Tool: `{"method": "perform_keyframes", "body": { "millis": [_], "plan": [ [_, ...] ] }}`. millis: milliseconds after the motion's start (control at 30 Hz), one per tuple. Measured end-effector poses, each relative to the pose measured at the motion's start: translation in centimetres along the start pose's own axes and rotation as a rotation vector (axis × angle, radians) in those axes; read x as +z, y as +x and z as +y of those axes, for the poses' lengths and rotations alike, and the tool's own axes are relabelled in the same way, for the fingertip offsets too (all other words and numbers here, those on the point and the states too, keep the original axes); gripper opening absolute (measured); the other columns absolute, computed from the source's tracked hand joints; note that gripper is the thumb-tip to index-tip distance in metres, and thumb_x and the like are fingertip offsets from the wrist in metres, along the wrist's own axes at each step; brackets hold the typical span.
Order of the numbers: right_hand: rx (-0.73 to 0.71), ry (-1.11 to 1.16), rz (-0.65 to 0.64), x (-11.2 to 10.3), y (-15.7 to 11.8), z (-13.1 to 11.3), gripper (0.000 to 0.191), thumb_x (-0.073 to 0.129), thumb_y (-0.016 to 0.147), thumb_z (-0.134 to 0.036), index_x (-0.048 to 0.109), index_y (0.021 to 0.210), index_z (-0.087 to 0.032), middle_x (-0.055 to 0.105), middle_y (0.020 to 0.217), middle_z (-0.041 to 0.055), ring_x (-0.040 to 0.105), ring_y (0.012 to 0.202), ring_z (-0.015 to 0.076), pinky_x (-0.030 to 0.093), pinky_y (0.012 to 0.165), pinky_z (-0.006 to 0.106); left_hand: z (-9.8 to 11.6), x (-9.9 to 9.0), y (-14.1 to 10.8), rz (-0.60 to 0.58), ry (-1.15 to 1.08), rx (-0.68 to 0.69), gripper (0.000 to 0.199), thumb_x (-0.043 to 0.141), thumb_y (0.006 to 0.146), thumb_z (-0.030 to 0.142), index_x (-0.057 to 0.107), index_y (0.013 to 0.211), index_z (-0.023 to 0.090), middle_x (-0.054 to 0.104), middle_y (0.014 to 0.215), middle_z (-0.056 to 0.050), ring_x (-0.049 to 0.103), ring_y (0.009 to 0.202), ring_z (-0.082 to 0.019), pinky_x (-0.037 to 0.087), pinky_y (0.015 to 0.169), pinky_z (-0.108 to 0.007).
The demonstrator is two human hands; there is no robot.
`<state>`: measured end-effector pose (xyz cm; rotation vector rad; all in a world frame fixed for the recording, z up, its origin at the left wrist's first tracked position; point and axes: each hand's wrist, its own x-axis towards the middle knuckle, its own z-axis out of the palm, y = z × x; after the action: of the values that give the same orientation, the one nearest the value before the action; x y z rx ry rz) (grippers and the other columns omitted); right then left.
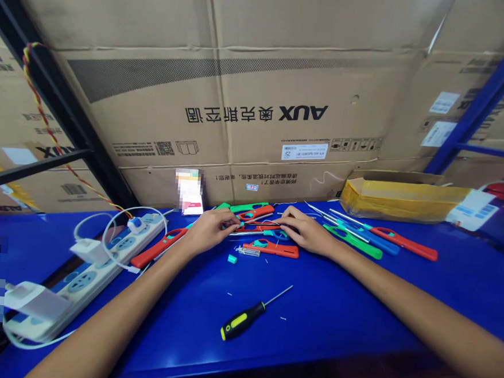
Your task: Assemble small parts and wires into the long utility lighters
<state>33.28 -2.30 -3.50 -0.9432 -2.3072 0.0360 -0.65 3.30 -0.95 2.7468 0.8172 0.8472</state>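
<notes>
My left hand [211, 230] and my right hand [304, 232] reach to the back middle of the blue table, fingertips pinched and facing each other. Between them are thin wires and orange-red lighter parts. What each pinch holds is too small to make out. Just in front lies an orange-red long-reach lighter handle [280, 249], with a small clear piece [248, 251] and a teal cap [232, 259] near it. Green lighters, one a green lighter [356, 242] by my right wrist, and a red lighter [403, 242] lie around. A black-and-yellow screwdriver [243, 319] rests nearer me.
A white power strip [99, 279] with plugged-in chargers and looping cables runs along the left. A lit phone [191, 193] leans against the large cardboard box [259, 80] behind. At the back right stands a yellow-taped carton [398, 198]. A blue metal post [483, 90] rises there.
</notes>
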Motion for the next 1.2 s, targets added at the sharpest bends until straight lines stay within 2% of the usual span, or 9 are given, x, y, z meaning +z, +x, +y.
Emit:
{"method": "perform_keyframes", "body": {
  "millis": [433,633,767,900,1200],
  "plan": [
    [0.050,0.017,0.034,0.1,0.0,0.3,0.024,0.056,0.107,-0.022,0.072,0.126,-0.023,0.063,0.117,0.0103,0.067,0.105,0.0232,0.057,0.092,0.039,0.1,-1.0,0.1,-0.002,-0.009,-0.065,0.016,0.069,0.100,0.033,0.075,0.092,0.020,0.073,0.087,-0.003,0.069,0.078,-0.018,0.049,0.069,-0.029],
    [0.089,0.022,0.063,0.0,0.1,-0.2,0.019,0.060,0.105,-0.021,0.072,0.119,-0.023,0.064,0.116,0.0089,0.067,0.099,0.0209,0.055,0.088,0.036,0.8,0.1,0.0,-0.031,-0.085,-0.060,0.010,0.063,0.097,0.024,0.071,0.091,0.020,0.070,0.088,-0.003,0.067,0.076,-0.017,0.053,0.070,-0.030],
    [0.089,0.023,0.058,0.1,0.2,-0.4,0.017,0.063,0.102,-0.020,0.073,0.116,-0.023,0.068,0.110,0.0068,0.067,0.094,0.0199,0.054,0.084,0.034,2.0,0.3,-0.1,-0.077,-0.098,-0.056,0.009,0.064,0.095,0.027,0.068,0.101,0.021,0.071,0.098,-0.004,0.067,0.082,-0.019,0.057,0.077,-0.034],
    [0.071,0.029,0.050,0.1,0.1,-0.5,0.014,0.064,0.103,-0.021,0.073,0.113,-0.023,0.072,0.106,0.0053,0.067,0.092,0.0192,0.053,0.084,0.033,2.9,0.0,-0.1,-0.080,-0.061,-0.057,0.024,0.066,0.095,0.030,0.066,0.117,0.021,0.072,0.112,-0.007,0.068,0.094,-0.023,0.058,0.083,-0.038],
    [-0.026,0.049,0.092,-0.2,0.3,-1.7,0.014,0.064,0.106,-0.025,0.073,0.116,-0.024,0.071,0.104,0.0063,0.068,0.093,0.0204,0.055,0.083,0.034,4.2,0.9,0.0,-0.046,-0.049,0.030,0.019,0.057,0.108,0.033,0.070,0.118,0.023,0.074,0.108,-0.005,0.070,0.097,-0.022,0.055,0.087,-0.036]
  ]
}}
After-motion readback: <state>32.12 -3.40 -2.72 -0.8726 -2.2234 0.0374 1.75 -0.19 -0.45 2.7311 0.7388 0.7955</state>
